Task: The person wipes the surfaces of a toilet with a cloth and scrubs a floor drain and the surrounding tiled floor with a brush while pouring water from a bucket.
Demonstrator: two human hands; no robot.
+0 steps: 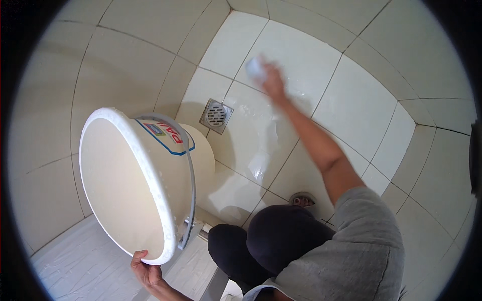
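Observation:
A large cream bucket (161,210) with a thick white rim and a label on its side is tilted over at the left. Its open mouth faces left, and its grey handle (193,188) hangs along the side. My left hand (146,271) grips the bucket by the lower rim, thumb over the edge. Far out over the floor, my right hand (273,83) is closed around a small whitish-blue object (255,68). Motion smears that object, so its kind cannot be made out. The tiled floor (241,125) below looks wet and shiny in patches.
A square metal floor drain (216,116) lies between the bucket and my right hand. Beige tiled walls (130,45) close in the corner. A white ridged surface (80,266) runs beneath the bucket. My sandalled foot (303,200) and dark-clothed knees (281,233) are near.

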